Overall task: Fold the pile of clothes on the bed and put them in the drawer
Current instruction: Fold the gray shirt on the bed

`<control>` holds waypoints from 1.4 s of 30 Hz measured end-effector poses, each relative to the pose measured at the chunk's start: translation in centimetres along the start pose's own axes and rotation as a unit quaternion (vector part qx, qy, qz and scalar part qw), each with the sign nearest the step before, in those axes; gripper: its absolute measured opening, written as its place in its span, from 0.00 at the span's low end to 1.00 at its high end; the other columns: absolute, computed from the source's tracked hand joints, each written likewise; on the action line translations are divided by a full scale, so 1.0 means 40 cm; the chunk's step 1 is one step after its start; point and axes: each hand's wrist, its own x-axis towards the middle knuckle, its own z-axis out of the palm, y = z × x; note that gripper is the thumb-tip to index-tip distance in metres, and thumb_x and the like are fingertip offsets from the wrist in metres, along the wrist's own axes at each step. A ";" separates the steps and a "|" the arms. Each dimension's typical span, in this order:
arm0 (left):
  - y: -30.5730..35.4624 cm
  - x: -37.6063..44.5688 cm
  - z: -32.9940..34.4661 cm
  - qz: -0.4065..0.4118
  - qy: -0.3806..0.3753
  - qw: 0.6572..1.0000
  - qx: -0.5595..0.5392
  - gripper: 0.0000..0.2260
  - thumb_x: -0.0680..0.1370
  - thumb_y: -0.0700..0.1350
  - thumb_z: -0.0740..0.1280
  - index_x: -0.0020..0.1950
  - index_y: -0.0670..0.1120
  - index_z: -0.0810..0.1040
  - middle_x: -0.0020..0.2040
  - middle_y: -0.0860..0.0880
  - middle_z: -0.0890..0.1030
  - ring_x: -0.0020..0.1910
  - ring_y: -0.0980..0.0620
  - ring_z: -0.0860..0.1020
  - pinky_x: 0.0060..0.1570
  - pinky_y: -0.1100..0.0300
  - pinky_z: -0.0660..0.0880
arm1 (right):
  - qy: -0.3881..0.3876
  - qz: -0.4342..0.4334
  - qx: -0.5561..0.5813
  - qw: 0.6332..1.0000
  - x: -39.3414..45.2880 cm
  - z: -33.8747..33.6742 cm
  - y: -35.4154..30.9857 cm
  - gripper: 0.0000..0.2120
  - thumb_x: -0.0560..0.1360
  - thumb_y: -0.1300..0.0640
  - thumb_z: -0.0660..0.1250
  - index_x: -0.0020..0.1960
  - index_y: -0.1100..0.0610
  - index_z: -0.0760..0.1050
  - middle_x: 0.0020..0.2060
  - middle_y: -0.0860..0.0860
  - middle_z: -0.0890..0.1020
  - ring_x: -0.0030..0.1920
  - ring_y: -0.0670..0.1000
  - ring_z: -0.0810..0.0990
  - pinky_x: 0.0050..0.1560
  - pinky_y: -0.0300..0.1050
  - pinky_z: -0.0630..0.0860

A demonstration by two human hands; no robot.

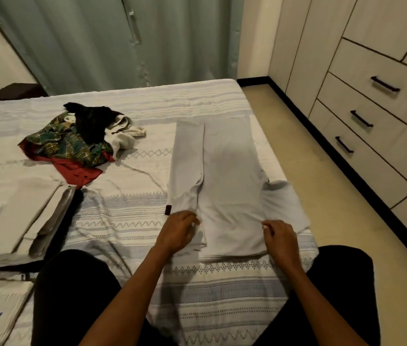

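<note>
My two hands on one grey shirt (225, 186) flat on the bed (127, 226), left hand (178, 229) pinching its edge, right hand (278, 233) pinching its side, one pile (77, 138) behind, three drawers (372, 116) closed.

Folded beige stack (15, 216) blurred, cut by left edge; drawers (382, 116) cropped right

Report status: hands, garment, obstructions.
Left hand and right hand grip grey shirt near edge. Right sleeve unfolded. Unfolded pile waits. Drawers closed.
</note>
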 end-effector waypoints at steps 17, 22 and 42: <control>0.091 0.678 0.070 -0.136 -0.109 0.984 -0.023 0.18 0.85 0.52 0.56 0.73 0.49 0.71 0.62 0.46 0.80 0.61 0.46 0.77 0.52 0.56 0.71 | -0.138 0.121 0.067 0.981 0.538 0.008 -0.090 0.21 0.80 0.53 0.62 0.72 0.57 0.71 0.68 0.56 0.76 0.67 0.59 0.73 0.66 0.52 0.71; 0.040 0.937 0.123 -0.162 -0.119 0.980 -0.007 0.19 0.85 0.54 0.55 0.72 0.47 0.71 0.64 0.44 0.79 0.63 0.44 0.76 0.56 0.53 0.72 | -0.185 0.188 0.002 0.965 0.732 0.097 -0.074 0.20 0.81 0.51 0.60 0.70 0.59 0.69 0.66 0.60 0.73 0.64 0.62 0.74 0.62 0.53 0.73; -0.178 1.459 0.300 -0.289 0.044 0.939 -0.181 0.19 0.80 0.58 0.62 0.49 0.42 0.77 0.44 0.44 0.81 0.45 0.43 0.81 0.40 0.56 0.75 | -0.145 0.198 -0.049 0.968 0.921 0.205 -0.112 0.20 0.84 0.48 0.58 0.74 0.51 0.66 0.67 0.50 0.77 0.64 0.53 0.78 0.60 0.46 0.74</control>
